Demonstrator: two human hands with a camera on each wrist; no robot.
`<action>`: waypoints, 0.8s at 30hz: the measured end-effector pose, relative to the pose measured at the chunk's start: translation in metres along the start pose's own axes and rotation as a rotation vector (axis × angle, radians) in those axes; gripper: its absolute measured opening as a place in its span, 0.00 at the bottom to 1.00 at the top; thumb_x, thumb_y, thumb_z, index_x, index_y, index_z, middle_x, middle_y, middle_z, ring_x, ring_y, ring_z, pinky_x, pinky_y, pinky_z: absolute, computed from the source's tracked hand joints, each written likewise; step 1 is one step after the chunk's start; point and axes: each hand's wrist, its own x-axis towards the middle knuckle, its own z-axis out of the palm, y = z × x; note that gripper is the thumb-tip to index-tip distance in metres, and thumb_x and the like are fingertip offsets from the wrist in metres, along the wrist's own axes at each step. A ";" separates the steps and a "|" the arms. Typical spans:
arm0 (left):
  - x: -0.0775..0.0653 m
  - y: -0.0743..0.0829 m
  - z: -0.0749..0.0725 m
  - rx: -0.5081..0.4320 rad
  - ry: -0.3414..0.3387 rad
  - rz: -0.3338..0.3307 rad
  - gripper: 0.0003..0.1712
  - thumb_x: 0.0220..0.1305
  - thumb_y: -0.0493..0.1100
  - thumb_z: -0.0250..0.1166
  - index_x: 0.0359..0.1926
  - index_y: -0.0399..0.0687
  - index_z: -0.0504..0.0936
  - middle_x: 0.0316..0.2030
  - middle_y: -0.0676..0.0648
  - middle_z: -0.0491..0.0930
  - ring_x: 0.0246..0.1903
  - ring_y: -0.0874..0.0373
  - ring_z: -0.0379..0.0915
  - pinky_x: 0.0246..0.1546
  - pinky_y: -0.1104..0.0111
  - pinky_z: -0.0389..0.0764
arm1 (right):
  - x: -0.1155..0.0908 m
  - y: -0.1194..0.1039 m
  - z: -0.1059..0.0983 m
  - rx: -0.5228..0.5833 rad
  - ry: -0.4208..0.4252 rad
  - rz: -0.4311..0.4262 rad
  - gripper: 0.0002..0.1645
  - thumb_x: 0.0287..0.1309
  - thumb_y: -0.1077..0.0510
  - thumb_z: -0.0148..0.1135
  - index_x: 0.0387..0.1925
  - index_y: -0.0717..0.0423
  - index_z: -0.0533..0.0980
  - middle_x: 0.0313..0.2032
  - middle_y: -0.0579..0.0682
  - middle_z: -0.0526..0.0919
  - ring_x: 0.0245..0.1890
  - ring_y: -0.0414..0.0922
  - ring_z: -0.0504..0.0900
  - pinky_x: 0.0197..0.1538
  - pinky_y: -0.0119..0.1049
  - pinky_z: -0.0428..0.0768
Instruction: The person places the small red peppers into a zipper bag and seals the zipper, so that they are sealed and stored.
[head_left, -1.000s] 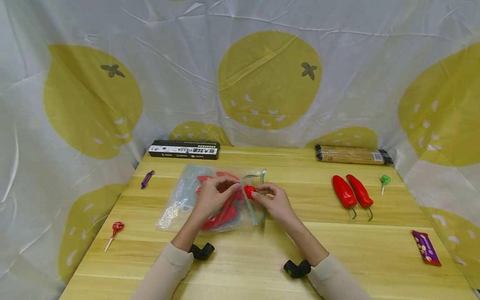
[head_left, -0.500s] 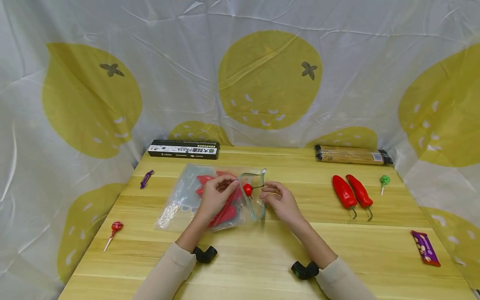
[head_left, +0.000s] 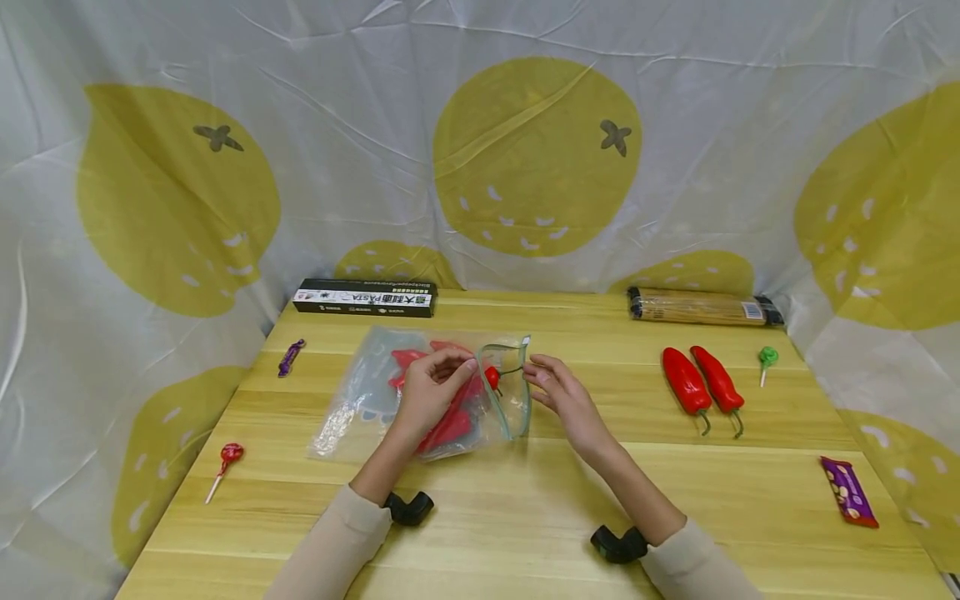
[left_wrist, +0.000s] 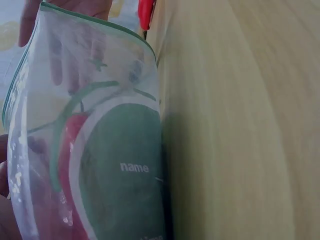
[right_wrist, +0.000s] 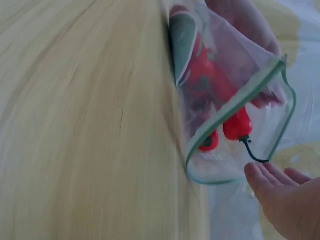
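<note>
A clear zip bag point(head_left: 347, 408) with a green-edged mouth lies in the middle of the table, several red peppers point(head_left: 452, 429) inside. My left hand point(head_left: 426, 402) pinches its upper film near the mouth, which gapes to the right. Just inside that mouth is a small red pepper point(right_wrist: 237, 124), its dark stem pointing outward. My right hand point(head_left: 576, 410) is beside the opening, fingers extended; in the right wrist view its fingertips point(right_wrist: 253, 170) are close to the stem, contact unclear. Green print reading "name" shows on the bag point(left_wrist: 125, 140) in the left wrist view.
Two long red peppers point(head_left: 684, 379) lie to the right, near a green lollipop point(head_left: 767, 357) and a purple snack packet point(head_left: 847, 492). A black pasta box point(head_left: 364, 298) and a noodle pack point(head_left: 701, 307) line the back. Leftward are a purple candy point(head_left: 291, 358) and red lollipop point(head_left: 231, 454).
My right hand has let go of the small red pepper and drawn back to the right, its fingers straightening. The pepper sits slightly further left in the bag. My left hand keeps its pinch.
</note>
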 end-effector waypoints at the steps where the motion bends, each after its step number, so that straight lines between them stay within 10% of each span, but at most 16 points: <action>1: -0.001 0.002 0.000 -0.010 -0.002 -0.004 0.13 0.60 0.52 0.69 0.41 0.50 0.85 0.37 0.49 0.85 0.40 0.60 0.82 0.45 0.72 0.81 | 0.001 0.000 0.003 0.001 -0.014 -0.006 0.35 0.75 0.41 0.38 0.71 0.59 0.54 0.69 0.62 0.62 0.71 0.58 0.62 0.70 0.58 0.62; 11: -0.012 0.040 0.001 0.005 -0.020 -0.019 0.11 0.64 0.47 0.67 0.43 0.46 0.85 0.39 0.48 0.85 0.41 0.59 0.81 0.43 0.72 0.81 | 0.008 -0.001 0.027 0.025 -0.163 -0.050 0.37 0.75 0.37 0.28 0.74 0.55 0.50 0.71 0.58 0.61 0.73 0.56 0.59 0.71 0.58 0.59; 18: -0.005 0.022 -0.006 0.021 -0.062 -0.011 0.13 0.62 0.50 0.68 0.44 0.50 0.86 0.40 0.48 0.85 0.40 0.56 0.82 0.40 0.71 0.82 | -0.001 -0.003 0.005 0.000 -0.009 -0.030 0.30 0.76 0.44 0.39 0.68 0.59 0.59 0.63 0.64 0.70 0.65 0.61 0.68 0.66 0.57 0.67; 24: -0.001 0.018 -0.021 0.072 -0.161 0.059 0.11 0.62 0.53 0.67 0.43 0.56 0.86 0.40 0.48 0.85 0.40 0.45 0.82 0.36 0.68 0.82 | -0.023 -0.001 -0.046 -0.208 0.193 0.009 0.23 0.70 0.48 0.53 0.60 0.55 0.69 0.56 0.56 0.77 0.54 0.44 0.79 0.57 0.38 0.79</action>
